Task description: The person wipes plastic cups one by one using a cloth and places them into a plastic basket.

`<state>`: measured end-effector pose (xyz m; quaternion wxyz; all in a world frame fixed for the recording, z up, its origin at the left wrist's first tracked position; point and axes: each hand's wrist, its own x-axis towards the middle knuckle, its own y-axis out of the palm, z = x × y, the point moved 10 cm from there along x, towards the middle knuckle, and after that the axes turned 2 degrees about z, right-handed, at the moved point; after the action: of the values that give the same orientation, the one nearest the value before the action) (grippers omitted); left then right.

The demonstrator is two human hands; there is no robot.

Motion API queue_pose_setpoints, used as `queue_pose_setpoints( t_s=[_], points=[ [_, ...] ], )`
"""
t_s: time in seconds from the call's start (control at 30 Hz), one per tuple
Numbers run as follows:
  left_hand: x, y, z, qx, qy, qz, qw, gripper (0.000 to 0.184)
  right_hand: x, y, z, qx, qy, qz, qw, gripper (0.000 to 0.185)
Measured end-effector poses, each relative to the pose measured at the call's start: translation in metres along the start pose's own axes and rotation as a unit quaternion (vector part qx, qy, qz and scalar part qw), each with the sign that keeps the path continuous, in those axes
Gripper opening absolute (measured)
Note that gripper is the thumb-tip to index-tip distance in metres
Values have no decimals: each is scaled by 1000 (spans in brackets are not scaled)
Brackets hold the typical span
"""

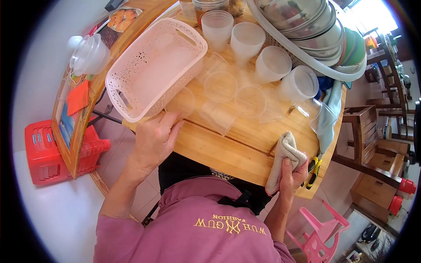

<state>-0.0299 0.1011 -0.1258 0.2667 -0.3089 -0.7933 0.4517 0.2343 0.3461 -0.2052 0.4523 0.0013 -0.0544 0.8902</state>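
Note:
My left hand [154, 142] is closed with its fingertips at the near edge of a clear plastic cup [180, 101], beside the pink basket [153, 109]. The fingers partly hide the cup's lower side. My right hand [293, 177] grips a folded beige cloth [283, 153] near the table's front right edge. Between the hands, several loose clear cups lie or stand, among them one on its side [218, 117] and one with its round rim showing [250, 101]. Behind them, stacked translucent cups [272, 63] form a curved row.
Metal bowls and lids [307, 30] fill a large rack at the back right. Yellow-black scissors or a cutter [313, 171] and a light blue cloth [329, 118] lie on the wooden table's [210, 151] right edge. A red plastic stool [44, 153] and a pink chair [320, 232] stand below.

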Motion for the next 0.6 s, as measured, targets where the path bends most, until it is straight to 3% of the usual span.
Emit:
queue_pose_setpoints(
  t_s=[0.1, 0.17, 0.4, 0.5, 0.6],
  points=[
    [-3, -4, -2, 5, 44, -34, 998, 14, -1, -1, 0, -5, -5, -2, 1000, 28],
    [-6, -9, -2, -63, 11, -32, 997, 12, -1, -1, 0, -2, -7, -4, 1000, 28],
    [-30, -23, 9, -120, -69, -21, 990, 16, -3, -1, 3, -39, -15, -4, 999, 28],
    [-37, -27, 14, -126, -55, -34, 990, 24, -5, -4, 3, -25, -2, -13, 1000, 29],
    [-39, -32, -7, -151, 27, -20, 988, 32, -9, -5, 17, 13, -3, -28, 1000, 34]
  ],
)
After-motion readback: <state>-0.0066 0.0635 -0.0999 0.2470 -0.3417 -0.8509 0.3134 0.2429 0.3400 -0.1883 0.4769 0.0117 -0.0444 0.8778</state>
